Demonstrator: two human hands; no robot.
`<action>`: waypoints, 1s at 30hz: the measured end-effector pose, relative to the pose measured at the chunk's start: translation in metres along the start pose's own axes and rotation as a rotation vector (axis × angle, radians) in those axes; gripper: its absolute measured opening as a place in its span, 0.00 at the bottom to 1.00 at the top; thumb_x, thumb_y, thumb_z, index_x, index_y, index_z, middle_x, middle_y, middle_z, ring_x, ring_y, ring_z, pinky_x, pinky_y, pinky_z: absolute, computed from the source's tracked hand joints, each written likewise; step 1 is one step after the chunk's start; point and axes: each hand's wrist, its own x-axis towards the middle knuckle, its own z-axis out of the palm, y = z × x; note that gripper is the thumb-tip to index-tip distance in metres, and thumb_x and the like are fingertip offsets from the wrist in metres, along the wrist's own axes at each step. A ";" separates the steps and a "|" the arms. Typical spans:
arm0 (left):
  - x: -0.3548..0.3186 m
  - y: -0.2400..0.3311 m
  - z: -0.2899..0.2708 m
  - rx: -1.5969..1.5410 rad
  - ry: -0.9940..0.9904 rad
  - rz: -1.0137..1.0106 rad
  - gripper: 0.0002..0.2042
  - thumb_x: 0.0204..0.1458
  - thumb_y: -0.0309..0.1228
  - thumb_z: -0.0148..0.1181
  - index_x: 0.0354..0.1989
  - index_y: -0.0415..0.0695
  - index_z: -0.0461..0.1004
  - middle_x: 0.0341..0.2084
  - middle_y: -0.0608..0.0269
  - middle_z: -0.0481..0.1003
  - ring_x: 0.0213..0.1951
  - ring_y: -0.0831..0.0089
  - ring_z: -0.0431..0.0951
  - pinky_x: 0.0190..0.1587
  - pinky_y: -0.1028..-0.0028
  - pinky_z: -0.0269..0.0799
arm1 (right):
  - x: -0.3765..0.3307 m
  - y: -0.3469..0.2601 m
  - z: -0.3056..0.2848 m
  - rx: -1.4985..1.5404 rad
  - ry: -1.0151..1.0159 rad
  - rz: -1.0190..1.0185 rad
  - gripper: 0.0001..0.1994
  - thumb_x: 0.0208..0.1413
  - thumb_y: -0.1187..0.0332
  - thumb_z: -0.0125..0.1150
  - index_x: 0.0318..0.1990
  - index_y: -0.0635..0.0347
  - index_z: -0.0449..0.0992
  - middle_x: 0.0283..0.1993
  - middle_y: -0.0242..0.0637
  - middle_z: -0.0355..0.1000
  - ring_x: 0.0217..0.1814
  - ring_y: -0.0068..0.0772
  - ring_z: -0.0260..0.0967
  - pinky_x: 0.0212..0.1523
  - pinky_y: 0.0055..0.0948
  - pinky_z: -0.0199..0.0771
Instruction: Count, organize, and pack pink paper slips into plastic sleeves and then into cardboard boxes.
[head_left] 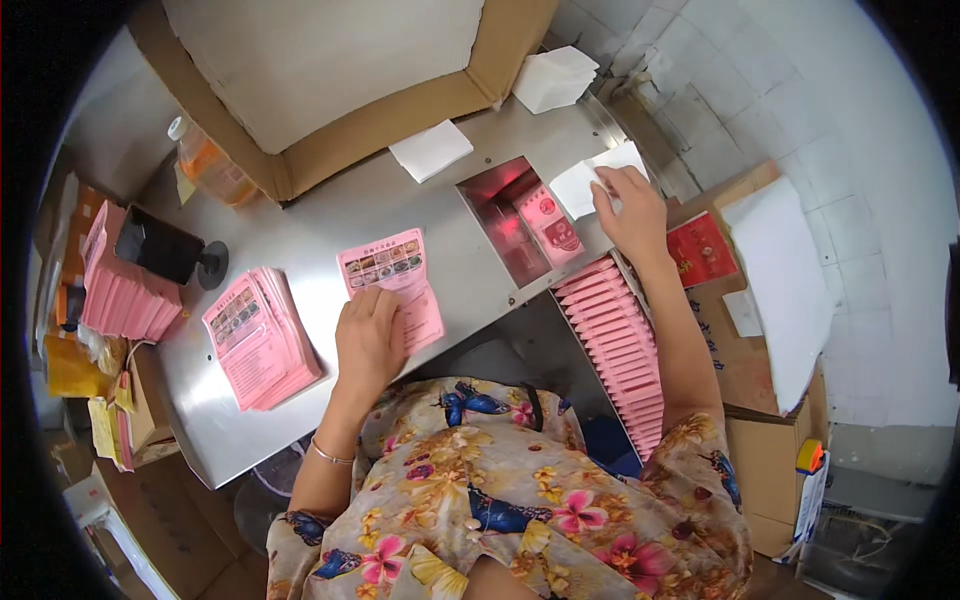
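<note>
A pink paper printed with small food pictures (385,262) lies creased on the metal table. My left hand (370,335) rests on its lower left part with the fingers curled and pressed together; their tips are hidden. At the right, my right hand (632,212) pinches a folded white paper (577,190) beside a sunken metal tray (487,200). Inside that tray lies a pink packet with a red print (550,228). Left of my left hand sits a fanned stack of similar pink papers (258,345).
A long box of pink packets (615,350) stands below my right forearm. White paper stacks (553,80) and a loose white sheet (432,150) lie farther back. A large cardboard box (370,115), an orange drink bottle (210,170) and a black phone on a stand (158,245) border the table.
</note>
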 end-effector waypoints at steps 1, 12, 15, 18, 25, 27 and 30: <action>0.001 0.007 0.001 -0.004 0.002 -0.011 0.07 0.46 0.21 0.61 0.32 0.40 0.69 0.29 0.52 0.71 0.34 0.51 0.72 0.37 0.58 0.68 | 0.001 0.000 0.001 0.037 -0.019 0.027 0.13 0.57 0.66 0.62 0.47 0.59 0.79 0.40 0.40 0.75 0.38 0.41 0.74 0.37 0.34 0.74; 0.001 0.023 0.024 -0.119 -0.050 0.119 0.08 0.45 0.22 0.61 0.31 0.41 0.69 0.27 0.53 0.67 0.33 0.52 0.72 0.37 0.59 0.69 | 0.001 -0.009 0.000 0.016 -0.065 0.040 0.15 0.56 0.64 0.63 0.49 0.58 0.79 0.36 0.39 0.74 0.33 0.39 0.74 0.34 0.33 0.74; 0.001 0.021 0.026 -0.120 -0.026 0.142 0.08 0.45 0.22 0.62 0.31 0.40 0.68 0.27 0.53 0.67 0.33 0.52 0.72 0.37 0.59 0.69 | 0.003 -0.006 0.001 -0.009 -0.076 0.048 0.16 0.56 0.64 0.63 0.50 0.58 0.79 0.35 0.38 0.73 0.33 0.39 0.74 0.34 0.34 0.74; -0.002 0.020 0.024 -0.107 -0.038 0.156 0.08 0.45 0.22 0.62 0.33 0.40 0.70 0.30 0.53 0.70 0.35 0.53 0.73 0.38 0.61 0.71 | 0.005 -0.001 0.003 -0.057 -0.098 0.080 0.16 0.56 0.63 0.63 0.50 0.57 0.80 0.35 0.36 0.73 0.31 0.39 0.74 0.34 0.35 0.74; -0.015 0.003 0.013 0.049 -0.073 0.081 0.15 0.50 0.25 0.59 0.47 0.38 0.72 0.60 0.47 0.66 0.64 0.49 0.64 0.63 0.50 0.59 | 0.011 0.042 0.014 -0.104 0.058 -0.066 0.17 0.57 0.68 0.59 0.55 0.55 0.78 0.52 0.40 0.75 0.53 0.42 0.71 0.52 0.41 0.70; -0.017 -0.002 0.011 0.101 -0.108 0.054 0.16 0.52 0.28 0.59 0.49 0.38 0.71 0.65 0.47 0.62 0.67 0.49 0.59 0.65 0.46 0.54 | 0.007 0.048 0.020 -0.001 0.044 0.013 0.18 0.57 0.70 0.58 0.56 0.55 0.77 0.58 0.42 0.74 0.59 0.43 0.69 0.60 0.43 0.67; -0.015 0.000 0.012 0.136 -0.147 0.090 0.20 0.55 0.33 0.57 0.53 0.36 0.69 0.66 0.46 0.61 0.68 0.51 0.58 0.66 0.47 0.52 | 0.004 -0.005 0.002 0.062 0.081 -0.197 0.23 0.55 0.74 0.56 0.60 0.58 0.73 0.62 0.43 0.72 0.65 0.46 0.67 0.71 0.48 0.53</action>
